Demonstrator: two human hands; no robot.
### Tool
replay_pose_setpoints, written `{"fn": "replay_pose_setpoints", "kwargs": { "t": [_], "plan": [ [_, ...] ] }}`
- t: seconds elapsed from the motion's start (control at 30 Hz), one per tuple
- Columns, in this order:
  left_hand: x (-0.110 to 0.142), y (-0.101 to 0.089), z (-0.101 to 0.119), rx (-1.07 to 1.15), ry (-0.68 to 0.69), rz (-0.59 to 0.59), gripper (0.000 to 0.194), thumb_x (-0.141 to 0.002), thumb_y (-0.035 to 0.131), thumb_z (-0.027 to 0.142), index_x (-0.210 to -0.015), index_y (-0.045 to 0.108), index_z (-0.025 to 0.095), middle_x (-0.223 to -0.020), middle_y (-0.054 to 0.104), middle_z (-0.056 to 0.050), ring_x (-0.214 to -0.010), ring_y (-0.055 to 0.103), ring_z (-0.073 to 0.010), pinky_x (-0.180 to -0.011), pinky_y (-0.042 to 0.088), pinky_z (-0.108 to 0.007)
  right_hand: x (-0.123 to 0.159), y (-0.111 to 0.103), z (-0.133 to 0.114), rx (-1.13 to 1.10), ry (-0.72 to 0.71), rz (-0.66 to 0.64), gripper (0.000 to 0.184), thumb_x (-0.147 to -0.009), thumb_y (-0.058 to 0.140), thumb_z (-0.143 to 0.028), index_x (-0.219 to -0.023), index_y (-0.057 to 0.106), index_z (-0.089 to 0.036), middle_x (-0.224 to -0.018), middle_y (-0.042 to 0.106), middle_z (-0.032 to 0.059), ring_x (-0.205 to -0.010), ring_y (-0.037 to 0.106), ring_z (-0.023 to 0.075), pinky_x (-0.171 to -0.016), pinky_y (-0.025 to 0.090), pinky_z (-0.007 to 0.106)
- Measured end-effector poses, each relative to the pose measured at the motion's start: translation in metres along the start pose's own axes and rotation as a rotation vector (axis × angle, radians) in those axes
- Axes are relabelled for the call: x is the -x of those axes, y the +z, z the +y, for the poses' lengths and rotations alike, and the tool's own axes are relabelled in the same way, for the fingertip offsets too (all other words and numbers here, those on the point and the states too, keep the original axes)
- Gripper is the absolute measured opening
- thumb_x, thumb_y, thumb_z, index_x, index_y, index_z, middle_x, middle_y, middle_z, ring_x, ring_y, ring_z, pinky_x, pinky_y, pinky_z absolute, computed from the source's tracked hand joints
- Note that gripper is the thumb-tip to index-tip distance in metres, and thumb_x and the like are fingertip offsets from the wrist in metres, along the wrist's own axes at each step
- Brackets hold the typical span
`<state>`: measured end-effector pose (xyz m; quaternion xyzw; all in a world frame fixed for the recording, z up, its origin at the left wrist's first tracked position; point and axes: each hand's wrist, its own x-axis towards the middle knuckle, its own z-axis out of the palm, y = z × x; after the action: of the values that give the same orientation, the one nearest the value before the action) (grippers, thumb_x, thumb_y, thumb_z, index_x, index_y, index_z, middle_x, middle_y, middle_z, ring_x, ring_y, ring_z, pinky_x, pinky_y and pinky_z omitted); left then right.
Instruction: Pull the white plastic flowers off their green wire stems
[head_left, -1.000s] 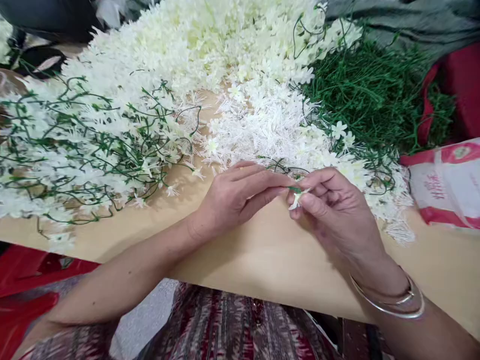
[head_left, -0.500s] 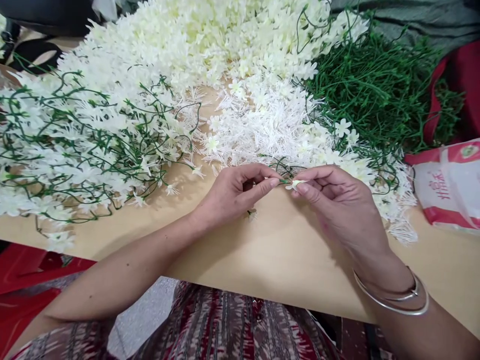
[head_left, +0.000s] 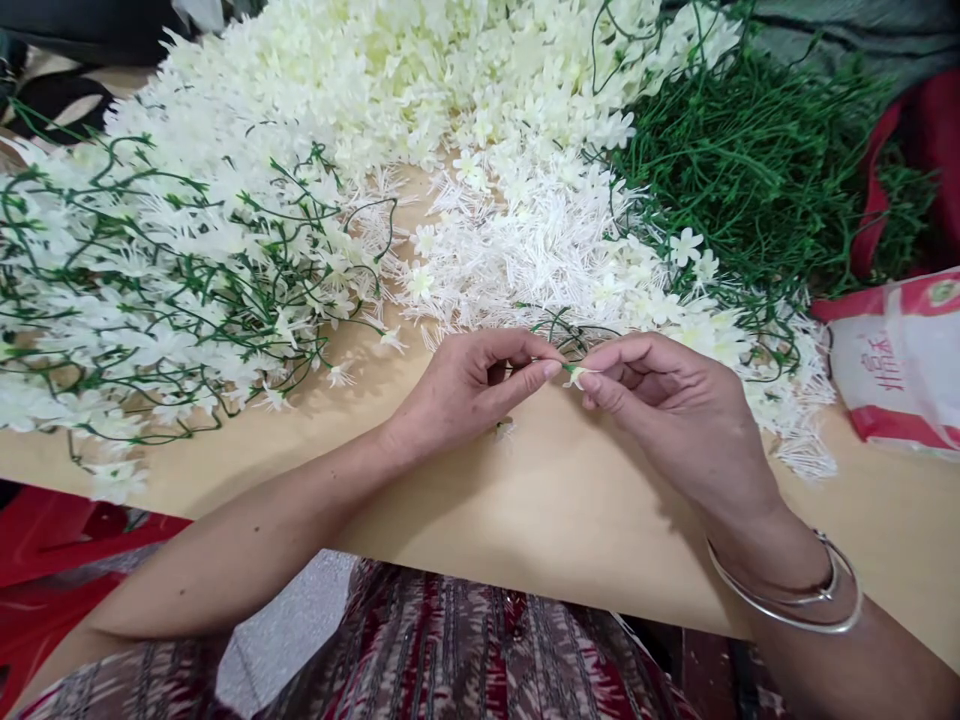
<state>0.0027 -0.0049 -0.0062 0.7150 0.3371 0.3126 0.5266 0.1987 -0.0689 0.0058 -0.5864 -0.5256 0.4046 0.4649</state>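
Left hand (head_left: pixel 465 390): thumb and forefinger pinch a green stem (head_left: pixel 566 368). Right hand (head_left: pixel 667 415): thumb and forefinger grip a white flower (head_left: pixel 576 377) at the stem's tip. Beyond the right hand — a green pile (head_left: pixel 735 170); left of the left hand — flowered sprigs (head_left: pixel 172 285); right of the right hand, a packet (head_left: pixel 896 365).

The counter (head_left: pixel 645 540) is pale tan and smooth, its near edge running slantwise across the view. At its right side lies a packet (head_left: pixel 877 365), white in the middle with red bands and red lettering, cut off by the frame. Beyond it is red cloth (head_left: pixel 941 150), with a red strap (head_left: pixel 874 190) to its left. Dark grey cloth (head_left: pixel 840 35) fills the far right corner. At far left sit a black bag (head_left: pixel 90 30) and a black strap (head_left: pixel 67 105). Below the counter, red plastic (head_left: pixel 45 540) and speckled grey floor (head_left: pixel 289 625) show.
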Motion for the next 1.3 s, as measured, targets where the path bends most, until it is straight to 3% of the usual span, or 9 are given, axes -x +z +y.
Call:
{"fn": "replay_pose_setpoints", "kwargs": {
  "t": [0.23, 0.47, 0.73, 0.87, 0.97, 1.3],
  "plan": [
    [0.0, -0.002, 0.0, -0.048, 0.024, 0.004, 0.023, -0.097, 0.067, 0.036, -0.096, 0.077, 0.016, -0.08, 0.073, -0.004, -0.068, 0.061, -0.0111, -0.059, 0.044, -0.022, 0.0, -0.001, -0.004, 0.017, 0.016, -0.001, 0.006, -0.084, 0.079, -0.027, -0.085, 0.074, -0.024, -0.067, 0.067, -0.0009, -0.061, 0.06, 0.0138, -0.055, 0.051, 0.027],
    [-0.001, -0.004, 0.0, -0.059, 0.054, -0.038, 0.024, -0.098, 0.066, 0.037, -0.095, 0.077, 0.016, -0.078, 0.072, -0.003, -0.068, 0.063, -0.0108, -0.059, 0.046, -0.021, 0.0, 0.001, -0.002, -0.037, 0.045, 0.004, 0.016, -0.08, 0.085, -0.029, -0.088, 0.072, -0.024, -0.069, 0.069, -0.0018, -0.062, 0.063, 0.0138, -0.057, 0.053, 0.027],
    [0.003, 0.003, 0.005, 0.216, -0.143, -0.119, 0.038, -0.097, 0.065, 0.052, -0.087, 0.065, 0.016, -0.065, 0.065, 0.002, -0.054, 0.064, -0.008, -0.052, 0.049, -0.017, 0.003, 0.003, 0.002, -0.024, -0.026, 0.044, 0.015, -0.082, 0.084, -0.03, -0.085, 0.07, -0.027, -0.075, 0.072, -0.0009, -0.064, 0.066, 0.0149, -0.057, 0.053, 0.029],
    [0.004, 0.007, 0.002, 0.246, -0.136, -0.09, 0.041, -0.095, 0.067, 0.055, -0.085, 0.062, 0.016, -0.071, 0.069, 0.0, -0.057, 0.066, -0.0075, -0.054, 0.049, -0.017, 0.008, 0.01, 0.003, 0.025, -0.088, 0.112, 0.01, -0.086, 0.08, -0.03, -0.085, 0.07, -0.028, -0.08, 0.072, 0.0007, -0.073, 0.068, 0.0186, -0.065, 0.056, 0.035],
    [0.004, 0.009, 0.0, 0.219, -0.132, -0.088, 0.038, -0.095, 0.07, 0.052, -0.084, 0.062, 0.016, -0.065, 0.068, 0.001, -0.056, 0.065, -0.0069, -0.052, 0.047, -0.016, 0.009, 0.014, 0.002, 0.034, -0.088, 0.116, 0.011, -0.088, 0.078, -0.031, -0.083, 0.068, -0.03, -0.078, 0.07, 0.0014, -0.075, 0.067, 0.0202, -0.069, 0.056, 0.038],
    [0.002, 0.01, -0.001, 0.218, -0.123, -0.065, 0.036, -0.094, 0.072, 0.049, -0.084, 0.062, 0.016, -0.07, 0.071, 0.0, -0.058, 0.067, -0.0073, -0.052, 0.045, -0.016, 0.007, 0.013, 0.008, -0.076, -0.026, 0.095, 0.014, -0.082, 0.084, -0.024, -0.084, 0.07, -0.025, -0.076, 0.072, 0.0005, -0.067, 0.069, 0.0159, -0.057, 0.054, 0.03]
  ]
}}
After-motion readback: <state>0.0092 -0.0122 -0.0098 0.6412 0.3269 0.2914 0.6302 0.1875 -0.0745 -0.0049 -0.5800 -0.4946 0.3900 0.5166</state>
